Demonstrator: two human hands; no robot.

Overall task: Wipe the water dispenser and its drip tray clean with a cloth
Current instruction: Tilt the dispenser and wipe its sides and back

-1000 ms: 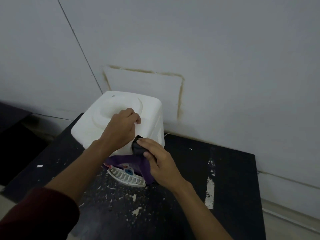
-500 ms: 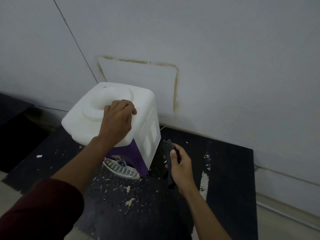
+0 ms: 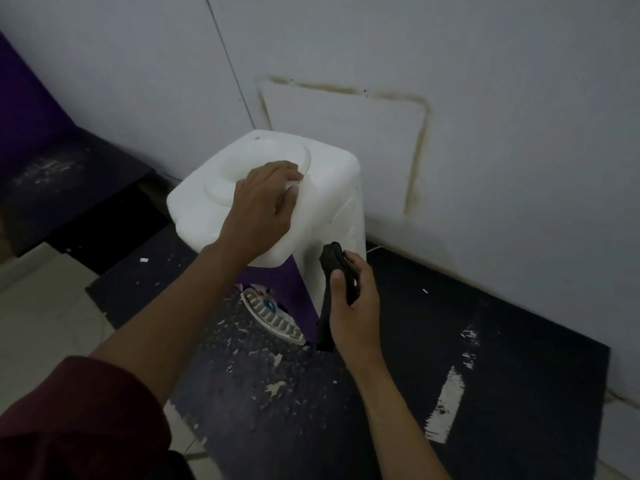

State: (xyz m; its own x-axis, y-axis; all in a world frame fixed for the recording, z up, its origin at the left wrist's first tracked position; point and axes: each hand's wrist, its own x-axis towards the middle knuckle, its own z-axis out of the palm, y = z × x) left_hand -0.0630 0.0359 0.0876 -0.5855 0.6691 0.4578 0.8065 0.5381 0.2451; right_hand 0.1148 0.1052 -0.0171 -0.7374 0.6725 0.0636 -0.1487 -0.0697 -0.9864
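A white water dispenser (image 3: 332, 188) with a purple front stands on a black table against the wall. Its white slotted drip tray (image 3: 273, 315) juts out at the base. My left hand (image 3: 263, 206) lies on the dispenser's top, fingers over the rim of the round recess. My right hand (image 3: 353, 299) grips a dark cloth (image 3: 332, 259) and holds its bunched upper end against the dispenser's white right side panel. The rest of the cloth hangs down along the purple corner.
The black table (image 3: 450, 341) has worn white patches and flakes of paint. The grey wall (image 3: 450, 98) runs close behind the dispenser. A dark purple seat (image 3: 52, 161) stands at the left. Pale floor (image 3: 45, 306) shows beside the table.
My right hand has carried the cloth from the front corner round to the dispenser's right side and now up against it. The view has shifted; my left hand stays on top.
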